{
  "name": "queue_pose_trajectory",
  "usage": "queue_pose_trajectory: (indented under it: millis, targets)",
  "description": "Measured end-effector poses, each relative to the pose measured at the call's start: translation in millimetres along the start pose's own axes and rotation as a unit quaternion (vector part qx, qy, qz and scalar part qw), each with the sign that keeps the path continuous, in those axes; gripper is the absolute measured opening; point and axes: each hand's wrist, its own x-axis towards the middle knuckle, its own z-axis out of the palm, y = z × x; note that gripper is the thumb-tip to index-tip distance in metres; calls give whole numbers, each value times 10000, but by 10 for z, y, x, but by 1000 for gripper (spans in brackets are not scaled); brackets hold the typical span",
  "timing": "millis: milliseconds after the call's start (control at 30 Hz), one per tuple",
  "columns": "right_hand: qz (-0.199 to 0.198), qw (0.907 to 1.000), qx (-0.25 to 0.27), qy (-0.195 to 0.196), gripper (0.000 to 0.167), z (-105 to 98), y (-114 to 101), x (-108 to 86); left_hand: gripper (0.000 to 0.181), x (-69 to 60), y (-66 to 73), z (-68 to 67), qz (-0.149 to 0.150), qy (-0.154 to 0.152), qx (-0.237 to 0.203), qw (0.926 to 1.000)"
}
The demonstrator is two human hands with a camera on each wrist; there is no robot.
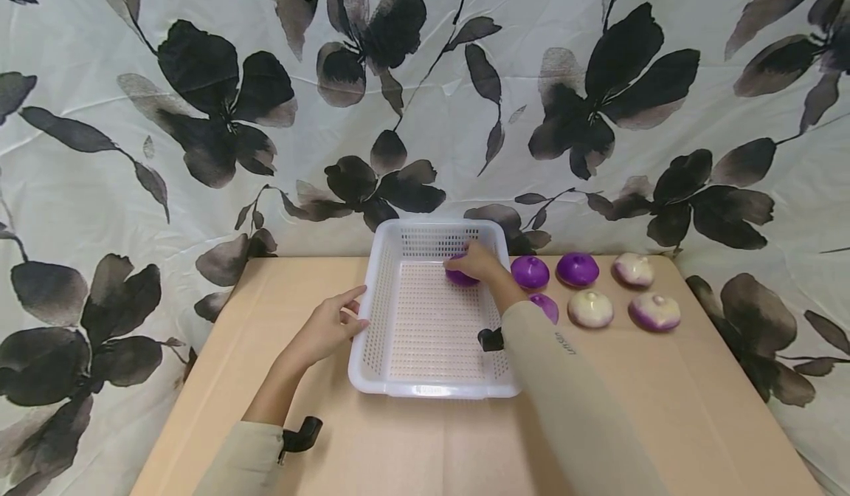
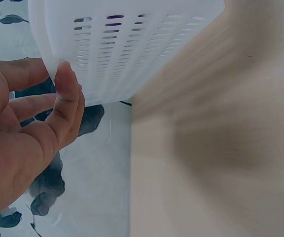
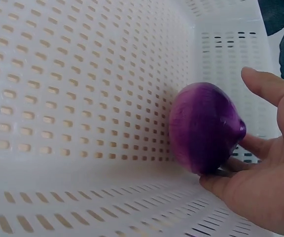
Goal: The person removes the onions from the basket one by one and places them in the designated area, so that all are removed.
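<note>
A white perforated plastic basket [image 1: 435, 319] stands on the table. Inside it, towards the far right corner, a peeled purple onion [image 3: 203, 128] lies against the basket's surface. My right hand [image 1: 479, 263] reaches over the basket's right side to this onion. In the right wrist view its thumb stands away from the onion, while its fingers [image 3: 218, 185] touch the lower side, partly hidden behind it. My left hand [image 1: 332, 325] is at the basket's left edge; in the left wrist view thumb and fingers [image 2: 65, 94] lightly pinch the rim.
Right of the basket sit purple onions [image 1: 578, 269] and paler white-and-purple onions [image 1: 591, 308], several in all. One purple onion [image 1: 544, 307] is partly hidden by my right arm. A floral cloth [image 1: 372, 112] hangs behind the wooden table [image 1: 412, 444].
</note>
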Motion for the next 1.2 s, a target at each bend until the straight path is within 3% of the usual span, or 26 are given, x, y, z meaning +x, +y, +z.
queue_pose_trajectory:
  millis: [333, 733, 1000, 1200]
  targets:
    - [3, 9996, -26, -289, 77, 141, 70, -2, 67, 1, -3, -9, -69, -47, -54, 10000]
    - [-149, 9986, -146, -494, 72, 176, 104, 12, 67, 30, 1, -20, -59, -44, -30, 10000]
    - [-51, 9989, -63, -459, 71, 91, 33, 50, 67, 61, 13, -39, -28, -34, 37, 10000]
    - [-462, 9983, -54, -352, 71, -119, -67, 60, 67, 54, 8, -50, -29, -59, 53, 10000]
